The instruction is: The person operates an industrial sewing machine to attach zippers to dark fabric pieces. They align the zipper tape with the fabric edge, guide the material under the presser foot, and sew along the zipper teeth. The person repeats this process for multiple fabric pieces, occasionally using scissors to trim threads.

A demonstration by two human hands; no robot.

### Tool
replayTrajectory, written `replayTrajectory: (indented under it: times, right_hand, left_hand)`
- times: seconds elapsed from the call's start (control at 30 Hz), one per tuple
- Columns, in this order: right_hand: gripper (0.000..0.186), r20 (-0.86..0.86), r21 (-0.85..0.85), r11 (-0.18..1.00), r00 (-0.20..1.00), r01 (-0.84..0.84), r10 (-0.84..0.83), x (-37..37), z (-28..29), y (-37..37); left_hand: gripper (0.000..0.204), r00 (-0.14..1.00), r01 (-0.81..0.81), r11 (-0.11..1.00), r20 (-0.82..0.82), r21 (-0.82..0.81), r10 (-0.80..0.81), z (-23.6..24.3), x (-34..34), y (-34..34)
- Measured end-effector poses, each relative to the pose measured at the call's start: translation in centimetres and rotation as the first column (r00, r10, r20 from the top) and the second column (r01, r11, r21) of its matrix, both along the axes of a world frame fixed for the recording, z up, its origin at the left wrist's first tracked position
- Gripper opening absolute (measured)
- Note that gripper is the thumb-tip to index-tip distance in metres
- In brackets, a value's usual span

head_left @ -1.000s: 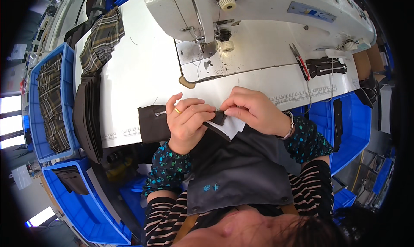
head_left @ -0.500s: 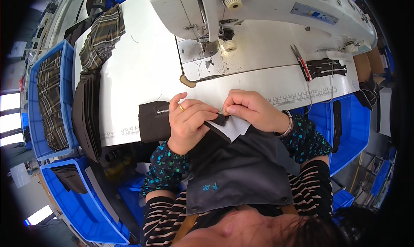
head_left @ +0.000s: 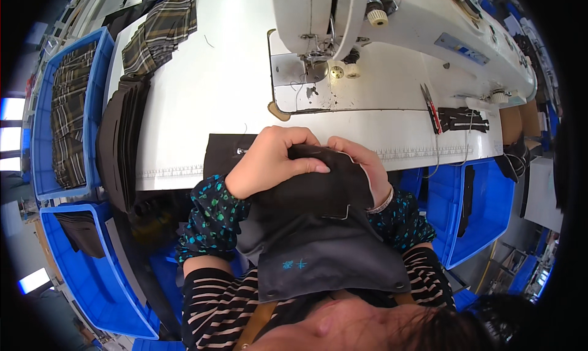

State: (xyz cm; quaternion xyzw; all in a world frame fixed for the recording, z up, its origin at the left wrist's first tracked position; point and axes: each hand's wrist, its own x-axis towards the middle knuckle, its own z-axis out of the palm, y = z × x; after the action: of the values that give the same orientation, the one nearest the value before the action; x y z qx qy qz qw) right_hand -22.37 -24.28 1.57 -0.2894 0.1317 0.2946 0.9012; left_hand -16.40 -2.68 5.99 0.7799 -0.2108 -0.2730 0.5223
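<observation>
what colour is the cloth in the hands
The cloth is dark brown, best seen in the head view.

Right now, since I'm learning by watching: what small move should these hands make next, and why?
I'd probably ease the dark cloth flat onto the white table: its near part hangs past the front edge over the apron, the left hand has its thumb on it, and the right hand is partly hidden behind it.

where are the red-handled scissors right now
In the head view, the red-handled scissors lie on the right side of the white table, just left of the dark strips.
</observation>
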Motion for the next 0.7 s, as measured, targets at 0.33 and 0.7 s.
replayTrajectory:
  times: [0.33,0.7]
  right_hand:
    - [0.031,0.311,-0.552,0.834,0.934,0.025,0.178,0.6,1.9,-2.6]
    - [0.028,0.358,-0.622,0.783,0.889,0.000,0.284,-0.6,2.4,-1.3]
  left_hand:
    - [0.022,0.999,0.053,0.981,0.024,-0.189,-0.049,-2.0,0.7,0.9]
    - [0.037,0.636,0.068,0.991,0.770,-0.117,0.047,-4.5,-0.7,1.8]
